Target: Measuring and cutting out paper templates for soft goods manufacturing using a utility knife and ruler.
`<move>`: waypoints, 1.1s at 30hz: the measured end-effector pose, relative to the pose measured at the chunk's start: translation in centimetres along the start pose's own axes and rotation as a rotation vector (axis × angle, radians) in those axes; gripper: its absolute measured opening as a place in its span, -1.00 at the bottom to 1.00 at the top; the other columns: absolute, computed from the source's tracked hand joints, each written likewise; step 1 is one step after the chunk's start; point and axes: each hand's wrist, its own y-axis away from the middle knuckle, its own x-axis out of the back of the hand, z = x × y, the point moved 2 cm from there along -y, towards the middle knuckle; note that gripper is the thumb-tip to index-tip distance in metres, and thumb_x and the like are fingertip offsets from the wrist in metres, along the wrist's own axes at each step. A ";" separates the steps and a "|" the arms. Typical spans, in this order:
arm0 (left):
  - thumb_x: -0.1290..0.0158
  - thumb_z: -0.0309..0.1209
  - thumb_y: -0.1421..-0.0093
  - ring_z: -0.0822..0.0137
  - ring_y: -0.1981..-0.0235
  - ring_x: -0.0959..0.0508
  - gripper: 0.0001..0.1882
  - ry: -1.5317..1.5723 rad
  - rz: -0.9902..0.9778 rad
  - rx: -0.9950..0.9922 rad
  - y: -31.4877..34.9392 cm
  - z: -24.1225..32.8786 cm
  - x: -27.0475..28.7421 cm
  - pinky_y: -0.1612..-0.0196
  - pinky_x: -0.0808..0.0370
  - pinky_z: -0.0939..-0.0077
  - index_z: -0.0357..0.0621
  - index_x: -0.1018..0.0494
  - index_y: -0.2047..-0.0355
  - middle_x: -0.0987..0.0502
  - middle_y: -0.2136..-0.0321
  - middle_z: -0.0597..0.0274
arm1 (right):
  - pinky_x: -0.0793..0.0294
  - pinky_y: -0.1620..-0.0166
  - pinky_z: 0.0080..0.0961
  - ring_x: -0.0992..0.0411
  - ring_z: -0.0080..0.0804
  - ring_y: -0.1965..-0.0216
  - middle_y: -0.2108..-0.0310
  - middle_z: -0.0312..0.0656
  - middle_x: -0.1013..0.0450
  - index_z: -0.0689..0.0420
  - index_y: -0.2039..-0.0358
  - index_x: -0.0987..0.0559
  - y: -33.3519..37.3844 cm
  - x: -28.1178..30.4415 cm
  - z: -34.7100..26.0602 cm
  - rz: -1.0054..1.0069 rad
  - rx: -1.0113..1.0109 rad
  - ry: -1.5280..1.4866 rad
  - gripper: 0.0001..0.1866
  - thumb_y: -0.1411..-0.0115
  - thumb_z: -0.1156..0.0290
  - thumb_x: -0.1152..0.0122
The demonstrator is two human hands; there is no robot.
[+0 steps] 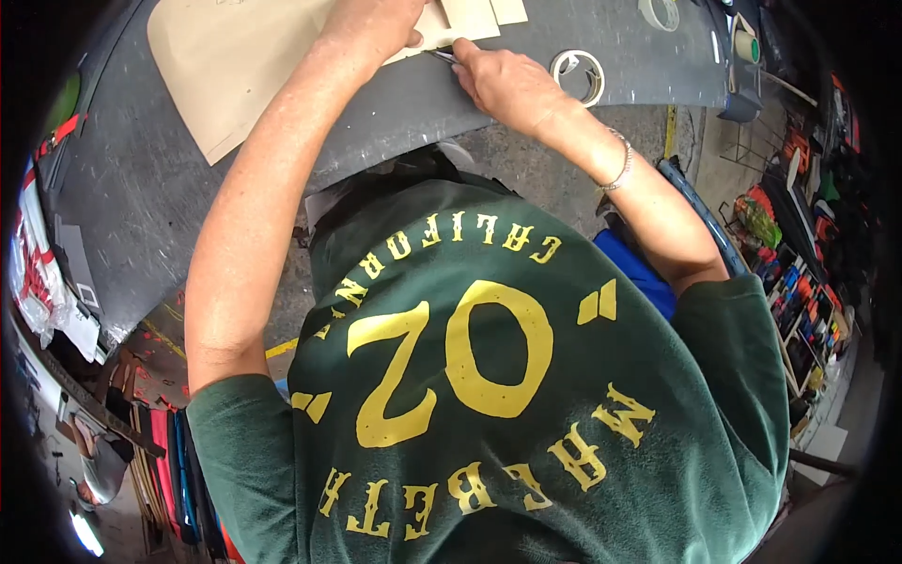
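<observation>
At the top of the head view my left hand is closed at the edge of a small tan card piece, its thumb on the card. Some of its fingers are cut off by the frame. My right hand is closed around a thin, pointed metal tool, whose dark tip lies at the card's near edge. The tool's exact kind is hidden by the fingers. Beneath my left forearm and to its left spreads a large tan paper sheet with a rounded corner.
A roll of cream tape lies on the dark grey table, touching or close to my right wrist. Another pale roll sits farther back. A tape dispenser stands at the right edge. Crowded shelves fill the right side.
</observation>
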 end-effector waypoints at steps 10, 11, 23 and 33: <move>-0.42 -0.33 0.01 0.06 -0.09 -0.52 -0.40 -0.474 -0.261 0.034 -5.5 4.8 -2.6 -0.18 -0.49 0.27 -0.08 -0.56 -0.09 -0.54 -0.01 0.01 | -0.67 0.35 -0.33 -0.65 -0.26 0.49 0.41 0.01 -0.60 0.26 0.15 -0.41 6.0 1.0 -0.5 0.082 -0.521 -0.684 -0.67 -0.48 0.19 -0.01; -0.42 -0.30 0.01 0.07 -0.10 -0.52 -0.39 -0.473 -0.264 0.012 -5.9 5.3 -3.4 -0.20 -0.47 0.27 -0.09 -0.56 -0.09 -0.55 -0.03 0.01 | -0.67 0.37 -0.42 -0.65 -0.38 0.50 0.42 -0.05 -0.60 0.29 0.16 -0.39 7.0 -0.1 -0.9 0.183 -0.541 -0.780 -0.67 -0.48 0.20 -0.01; -0.42 -0.10 0.00 0.17 -0.17 -0.48 -0.36 -0.352 -0.165 -0.288 -8.8 6.8 -6.2 -0.25 -0.41 0.34 -0.13 -0.57 -0.05 -0.55 -0.06 0.06 | -0.64 0.47 -0.24 -0.62 -0.14 0.61 0.54 0.17 -0.58 0.46 0.19 -0.38 5.9 -1.9 -1.8 0.394 -0.768 -0.783 -0.61 -0.49 0.28 0.12; -0.42 -0.14 -0.01 0.14 -0.15 -0.49 -0.39 0.070 -0.135 -0.404 -8.4 5.0 -5.9 -0.23 -0.43 0.30 -0.11 -0.56 -0.04 -0.56 -0.03 0.05 | -0.65 0.36 -0.17 -0.64 -0.04 0.52 0.49 0.20 -0.58 0.44 0.18 -0.38 5.2 -3.3 1.1 0.314 -0.767 -0.353 -0.67 -0.43 0.32 0.08</move>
